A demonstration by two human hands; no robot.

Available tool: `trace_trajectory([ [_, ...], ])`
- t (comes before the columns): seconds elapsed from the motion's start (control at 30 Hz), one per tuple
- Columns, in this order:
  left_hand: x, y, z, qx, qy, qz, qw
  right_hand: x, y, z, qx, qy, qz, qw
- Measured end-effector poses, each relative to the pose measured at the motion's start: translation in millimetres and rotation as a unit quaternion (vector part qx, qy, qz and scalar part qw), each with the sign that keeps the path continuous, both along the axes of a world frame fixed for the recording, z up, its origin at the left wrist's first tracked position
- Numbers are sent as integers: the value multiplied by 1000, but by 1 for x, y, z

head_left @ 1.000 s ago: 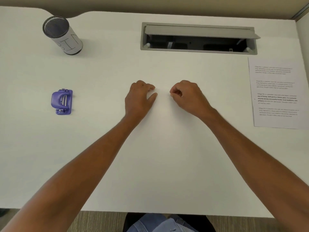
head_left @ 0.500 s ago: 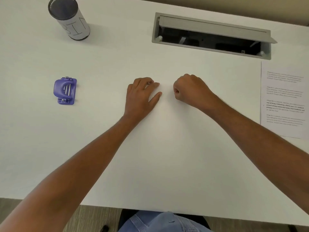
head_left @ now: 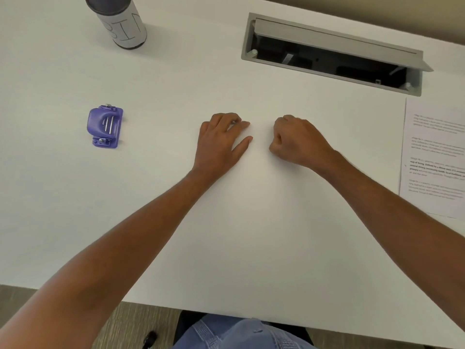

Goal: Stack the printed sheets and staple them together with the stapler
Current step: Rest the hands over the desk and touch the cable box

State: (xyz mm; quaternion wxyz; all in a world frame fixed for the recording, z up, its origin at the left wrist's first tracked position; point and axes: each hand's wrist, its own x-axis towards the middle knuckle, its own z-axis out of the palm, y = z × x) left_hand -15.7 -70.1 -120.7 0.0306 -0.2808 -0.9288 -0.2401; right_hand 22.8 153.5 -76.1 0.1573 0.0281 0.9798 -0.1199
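Mid-frame, the left hand (head_left: 221, 142) lies flat and empty on the desk (head_left: 176, 79); the right hand (head_left: 297, 142) is fisted, its contents hidden. Sheets (head_left: 432, 157) are cropped at right edge; purple stapler (head_left: 105, 126) at left.

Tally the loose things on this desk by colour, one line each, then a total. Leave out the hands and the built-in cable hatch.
Purple: 1, the stapler.
White: 1, the printed sheets at the right edge; how many lie in that pile cannot be told.
Black and white: 1, the cylinder lettered BIN.
Total: 3, all resting on the white desk.
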Motion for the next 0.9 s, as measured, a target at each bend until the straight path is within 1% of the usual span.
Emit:
trace_trajectory([
  [0.03,0,0,0,1,-1,1,1000,1,5,0,-47,3,-42,998],
  [0.07,1,0,0,3,0,1,1000,3,10,1,-112,9,-102,988],
  [0.1,1,0,0,6,2,0,1000,6,15,2,-186,15,-172,967],
  [0.17,1,-1,0,10,3,-1,1000,13,25,4,-322,21,-286,902],
  [0.23,2,-1,0,11,3,-2,1000,21,33,6,-423,26,-347,836],
  [0.3,1,-1,1,10,4,-1,1000,28,39,6,-501,37,-384,775],
  [0.37,1,-1,3,9,2,-1,1000,32,40,8,-557,41,-400,726],
  [0.53,2,0,7,8,-12,-4,1000,35,33,17,-644,27,-394,655],
  [0.6,1,-1,10,9,-28,-11,999,32,27,25,-673,19,-385,631],
  [0.67,-2,-3,16,23,-51,-10,998,24,19,32,-692,13,-368,621],
  [0.8,-19,-16,39,109,-81,61,989,-8,-2,50,-702,4,-328,632],
  [0.9,-45,-35,66,171,-72,107,977,-42,-26,63,-702,-1,-295,648],
])
